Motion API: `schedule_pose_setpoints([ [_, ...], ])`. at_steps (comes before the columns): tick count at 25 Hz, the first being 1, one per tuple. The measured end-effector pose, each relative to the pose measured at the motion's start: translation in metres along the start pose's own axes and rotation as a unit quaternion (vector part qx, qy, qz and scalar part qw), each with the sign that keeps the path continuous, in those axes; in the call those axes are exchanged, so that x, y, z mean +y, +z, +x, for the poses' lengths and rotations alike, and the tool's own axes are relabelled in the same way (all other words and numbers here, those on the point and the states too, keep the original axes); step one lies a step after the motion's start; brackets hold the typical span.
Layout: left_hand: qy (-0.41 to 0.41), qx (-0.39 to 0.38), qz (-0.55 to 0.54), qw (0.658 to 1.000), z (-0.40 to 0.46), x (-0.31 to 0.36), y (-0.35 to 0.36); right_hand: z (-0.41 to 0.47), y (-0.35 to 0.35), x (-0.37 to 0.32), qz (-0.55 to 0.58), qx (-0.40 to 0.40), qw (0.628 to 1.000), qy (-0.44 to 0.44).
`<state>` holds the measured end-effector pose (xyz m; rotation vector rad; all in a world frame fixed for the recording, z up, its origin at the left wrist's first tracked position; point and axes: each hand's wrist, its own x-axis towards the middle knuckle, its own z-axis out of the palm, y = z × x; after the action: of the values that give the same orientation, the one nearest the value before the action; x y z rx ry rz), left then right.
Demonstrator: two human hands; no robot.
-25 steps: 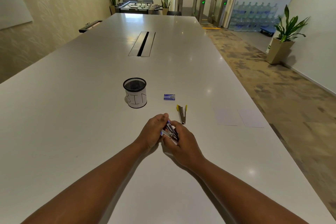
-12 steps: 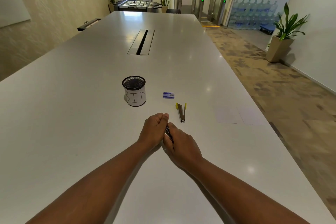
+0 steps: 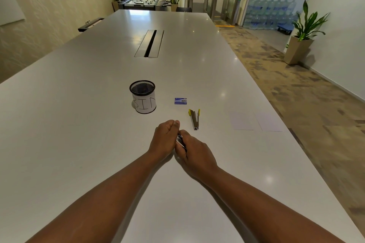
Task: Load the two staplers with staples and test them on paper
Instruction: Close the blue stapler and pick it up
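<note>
Both hands clenched round stapler 1 (image 3: 180, 141), near side of bin (image 3: 143, 96): left hand (image 3: 165, 138), right hand (image 3: 194, 154). Stapler 2 (image 3: 195, 119) lies right of bin, untouched. Judged rigid, light, slick metal; grip mid-body, clear of the hinge.

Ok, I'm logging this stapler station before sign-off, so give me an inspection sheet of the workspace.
Surface: long white table, glossy, with a cable hatch at mid-length.
Job's things: stapler gripped between both hands; yellow stapler lying open; staple box; two paper sheets to the right.
Clutter: mesh cup labelled BIN.
Hands: left hand and right hand curled round the stapler.
Cables: nothing seen.
Surroundings: potted plant, water bottles, foosball table.
</note>
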<state>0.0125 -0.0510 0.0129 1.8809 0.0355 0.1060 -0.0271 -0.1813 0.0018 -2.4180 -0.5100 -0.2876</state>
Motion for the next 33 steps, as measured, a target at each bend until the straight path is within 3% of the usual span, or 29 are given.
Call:
schedule_pose_setpoints([
  [5, -0.039, -0.023, -0.118, 0.992, 0.0, -0.004, 0.001, 0.001, -0.002, -0.003, -0.03, 0.037, 0.998, 0.049],
  [7, -0.039, -0.007, -0.115, 0.993, 0.002, -0.005, 0.003, 0.0, -0.008, -0.001, -0.026, 0.051, 0.994, 0.09],
  [10, 0.002, 0.003, -0.051, 0.999, 0.002, 0.003, 0.016, -0.003, -0.032, 0.013, 0.0, 0.099, 0.98, 0.171],
  [17, 0.084, -0.119, 0.076, 0.987, 0.02, 0.036, 0.085, -0.003, -0.104, 0.081, 0.035, 0.194, 0.934, 0.298],
  [23, 0.158, -0.223, 0.233, 0.933, 0.062, 0.05, 0.144, -0.019, -0.126, 0.125, 0.179, 0.244, 0.895, 0.327],
  [28, 0.163, -0.269, 0.305, 0.899, 0.094, 0.049, 0.178, -0.021, -0.125, 0.144, 0.336, 0.256, 0.842, 0.335],
  [30, 0.175, -0.286, 0.361, 0.87, 0.099, 0.045, 0.183, -0.022, -0.124, 0.149, 0.381, 0.257, 0.821, 0.34],
  [33, 0.194, -0.285, 0.377, 0.86, 0.099, 0.041, 0.183, -0.022, -0.124, 0.151, 0.387, 0.254, 0.822, 0.332],
])
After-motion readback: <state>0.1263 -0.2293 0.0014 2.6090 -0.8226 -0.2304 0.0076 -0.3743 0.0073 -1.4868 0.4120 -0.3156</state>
